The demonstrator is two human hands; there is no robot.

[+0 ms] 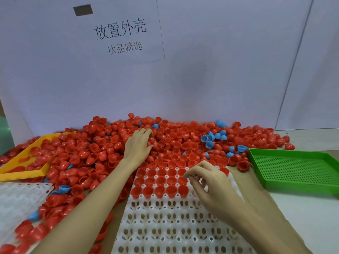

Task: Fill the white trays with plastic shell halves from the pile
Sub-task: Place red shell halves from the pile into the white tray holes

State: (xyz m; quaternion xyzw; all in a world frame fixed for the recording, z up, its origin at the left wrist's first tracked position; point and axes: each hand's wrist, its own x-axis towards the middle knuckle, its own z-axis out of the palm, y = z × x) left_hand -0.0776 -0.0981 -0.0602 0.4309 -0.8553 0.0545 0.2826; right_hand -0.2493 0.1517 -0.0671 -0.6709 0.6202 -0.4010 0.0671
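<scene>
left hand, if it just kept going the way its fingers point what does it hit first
The left hand lies on the pile of red shell halves, fingers pointing away toward the back. Going on, it would likely meet more red halves and a blue shell half just past its fingertips, then the white board.

A pale white wall panel [211, 74] rises straight behind the table [300, 217], whose bare surface shows light and smooth at the right. A printed paper sign [119, 32] with dark Chinese characters is stuck to the panel, a small dark rectangle [83, 10] near its top. Thin seams run down the right side. Light is soft, even.
</scene>
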